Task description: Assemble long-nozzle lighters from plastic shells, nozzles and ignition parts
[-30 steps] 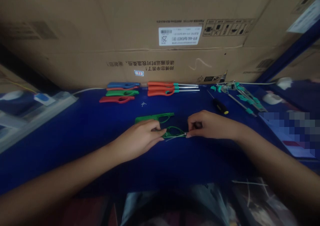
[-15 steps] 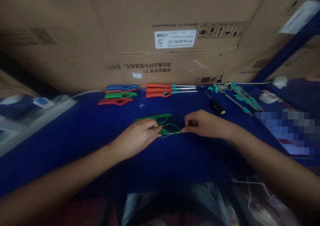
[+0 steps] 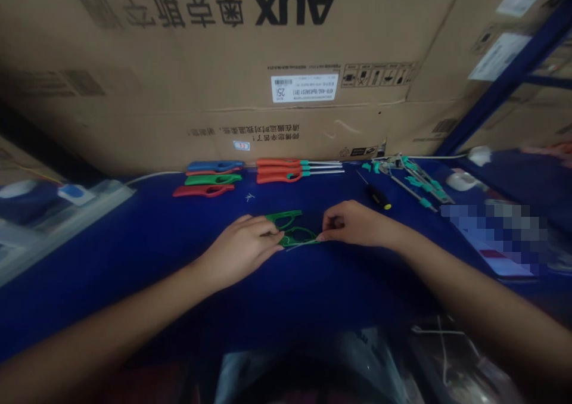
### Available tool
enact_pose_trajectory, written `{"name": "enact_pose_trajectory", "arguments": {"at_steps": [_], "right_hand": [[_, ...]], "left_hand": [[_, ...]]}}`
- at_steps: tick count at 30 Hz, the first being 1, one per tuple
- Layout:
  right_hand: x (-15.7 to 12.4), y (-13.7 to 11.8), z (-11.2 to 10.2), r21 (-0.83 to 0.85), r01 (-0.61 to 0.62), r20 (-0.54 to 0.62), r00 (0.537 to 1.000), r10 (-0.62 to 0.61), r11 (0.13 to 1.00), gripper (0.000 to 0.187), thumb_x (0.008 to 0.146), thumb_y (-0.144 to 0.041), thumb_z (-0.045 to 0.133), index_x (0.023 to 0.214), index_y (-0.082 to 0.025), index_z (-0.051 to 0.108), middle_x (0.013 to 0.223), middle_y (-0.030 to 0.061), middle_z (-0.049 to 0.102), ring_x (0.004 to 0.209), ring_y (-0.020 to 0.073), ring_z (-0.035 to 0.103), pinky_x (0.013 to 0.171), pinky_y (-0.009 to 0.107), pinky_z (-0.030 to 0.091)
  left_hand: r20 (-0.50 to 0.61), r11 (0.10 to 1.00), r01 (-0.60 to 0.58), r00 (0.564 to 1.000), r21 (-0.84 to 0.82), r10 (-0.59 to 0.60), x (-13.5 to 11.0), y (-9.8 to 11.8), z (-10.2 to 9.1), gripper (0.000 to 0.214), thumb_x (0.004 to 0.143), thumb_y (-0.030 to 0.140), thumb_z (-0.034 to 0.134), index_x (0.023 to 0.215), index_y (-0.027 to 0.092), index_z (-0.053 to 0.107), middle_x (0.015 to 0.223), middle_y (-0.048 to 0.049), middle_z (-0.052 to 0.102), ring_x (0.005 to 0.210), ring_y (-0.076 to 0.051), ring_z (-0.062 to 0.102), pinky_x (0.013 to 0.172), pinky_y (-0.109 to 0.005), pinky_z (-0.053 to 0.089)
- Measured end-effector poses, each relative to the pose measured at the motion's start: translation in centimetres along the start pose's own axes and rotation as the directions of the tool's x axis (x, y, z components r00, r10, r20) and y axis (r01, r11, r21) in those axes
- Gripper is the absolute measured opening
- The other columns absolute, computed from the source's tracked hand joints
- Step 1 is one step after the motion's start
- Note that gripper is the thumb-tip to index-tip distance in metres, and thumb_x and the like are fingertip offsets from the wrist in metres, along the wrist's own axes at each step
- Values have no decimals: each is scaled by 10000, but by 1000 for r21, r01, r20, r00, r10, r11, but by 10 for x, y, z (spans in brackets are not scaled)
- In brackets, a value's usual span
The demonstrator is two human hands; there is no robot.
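In the middle of the blue table, my left hand (image 3: 243, 248) is closed on the near half of a green lighter casing (image 3: 298, 235), which has a looped trigger opening. A second green casing half (image 3: 292, 214) lies just behind it, partly covered by my left hand. With thumb and finger pinched, my right hand (image 3: 346, 222) grips a thin pale tube (image 3: 300, 245) at the right end of the near half. The tube runs left along the casing's front edge. How the tube meets the casing is too small to tell.
Blue, green and red lighter handles (image 3: 203, 190) lie at the back left, beside orange lighters (image 3: 279, 170) with metal rods. Tiny pale pieces (image 3: 249, 197) are in front. A screwdriver (image 3: 378, 196) and teal-and-metal parts (image 3: 415, 177) sit at right. A cardboard box (image 3: 201, 64) stands behind.
The view has tilted up a little, so the box and tools sit lower in it. My left hand now covers more of the rear casing half. Both grips look the same.
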State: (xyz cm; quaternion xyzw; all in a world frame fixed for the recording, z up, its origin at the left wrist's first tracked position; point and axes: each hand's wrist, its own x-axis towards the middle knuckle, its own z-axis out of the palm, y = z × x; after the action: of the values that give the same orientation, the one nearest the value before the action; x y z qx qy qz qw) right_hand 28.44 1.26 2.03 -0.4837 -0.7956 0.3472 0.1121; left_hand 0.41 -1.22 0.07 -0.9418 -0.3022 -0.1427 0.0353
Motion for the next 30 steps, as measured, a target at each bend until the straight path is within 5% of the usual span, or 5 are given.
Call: {"name": "enact_pose_trajectory", "arguments": {"at_steps": [5, 8, 13, 22, 30], "right_hand": [[10, 21, -13, -92, 117, -401, 905, -144, 989, 310, 895, -457, 597, 818, -175, 696, 714, 28, 677, 628, 140, 579, 592, 259, 439], [17, 50, -37, -319, -49, -672, 715, -190, 946, 207, 884, -321, 540, 874, -180, 691, 864, 79, 713, 758, 196, 637, 723, 316, 506], [21, 105, -72, -322, -280, -782, 617, -87, 905, 298, 797, -210, 513, 1011, -165, 715, 1053, 162, 696, 1059, 325, 622, 957, 471, 491], [29, 133, -69, -328, -454, -692, 712, 117, 829, 461, 949, -313, 389, 1342, -292, 629, 1500, 43, 530, 1385, 359, 439, 1117, 689, 307], [28, 134, -75, -348, -483, -655, 738, 160, 804, 417, 970, -346, 351, 1117, -267, 734, 1318, 76, 676, 1305, 344, 532, 1099, 717, 274]], "left_hand": [[-20, 1000, -7, 1000, -1, 7, -1, -3, 3, 228, 1010, 321, 562, 1117, 214, 734, 1021, -40, 736, 959, -200, 673, 832, -343, 462], [-56, 999, -8, 998, -31, 6, -3, -5, 5, 231, 1003, 338, 574, 1120, 217, 734, 1044, -32, 739, 971, -192, 670, 860, -339, 472], [-70, 999, -19, 997, -39, 16, -4, -9, 4, 233, 994, 339, 589, 1145, 225, 726, 1074, -28, 742, 1011, -200, 655, 899, -347, 484], [-43, 996, -14, 999, -90, 10, -4, -11, 2, 231, 987, 332, 597, 1153, 235, 726, 1091, -32, 740, 1029, -207, 651, 940, -363, 490], [-20, 995, -22, 1000, -102, 20, -4, -11, -2, 233, 987, 316, 588, 1173, 258, 717, 1099, -28, 736, 1032, -209, 653, 931, -367, 487]]}}
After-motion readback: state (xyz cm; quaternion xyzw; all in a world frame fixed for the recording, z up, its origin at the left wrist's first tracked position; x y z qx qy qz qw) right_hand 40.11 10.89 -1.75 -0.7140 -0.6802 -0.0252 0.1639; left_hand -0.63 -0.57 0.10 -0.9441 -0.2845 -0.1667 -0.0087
